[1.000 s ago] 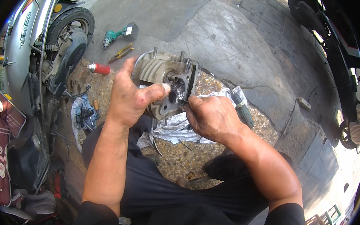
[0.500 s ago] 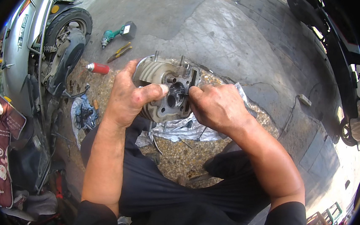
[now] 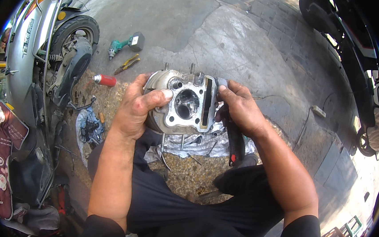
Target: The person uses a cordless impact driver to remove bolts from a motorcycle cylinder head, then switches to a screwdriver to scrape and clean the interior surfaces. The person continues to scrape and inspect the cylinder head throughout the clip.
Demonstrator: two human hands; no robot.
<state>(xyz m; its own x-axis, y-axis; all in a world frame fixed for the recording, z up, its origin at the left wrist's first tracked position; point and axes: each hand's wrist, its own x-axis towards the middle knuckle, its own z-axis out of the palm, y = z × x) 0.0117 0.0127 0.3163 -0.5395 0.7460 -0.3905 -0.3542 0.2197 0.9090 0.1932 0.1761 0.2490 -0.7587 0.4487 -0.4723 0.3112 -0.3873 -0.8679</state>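
Observation:
An engine cylinder head (image 3: 168, 121), grey metal with a round hollow, bolt holes and a long slot, is held up over my lap. My left hand (image 3: 135, 101) is closed round its left side, thumb on the flat face. At its right edge my right hand (image 3: 243, 108) is closed, thumb near the slotted side. A black-handled tool (image 3: 236, 144) with a red spot near its lower end hangs from the right fingers; its working end is hidden. Metal studs (image 3: 183, 141) stick out of the head above and below.
A crumpled sheet (image 3: 200, 147) lies below the head. Further left are a red can (image 3: 105, 80), pliers (image 3: 127, 63), a green power drill (image 3: 119, 47) and a dirty rag (image 3: 86, 121). A scooter (image 3: 72, 51) stands at left, another vehicle (image 3: 346, 55) at far right.
The cylinder head has turned so its flat face shows more fully. My right hand has shifted from the face to its right edge, and the black handle has come into sight.

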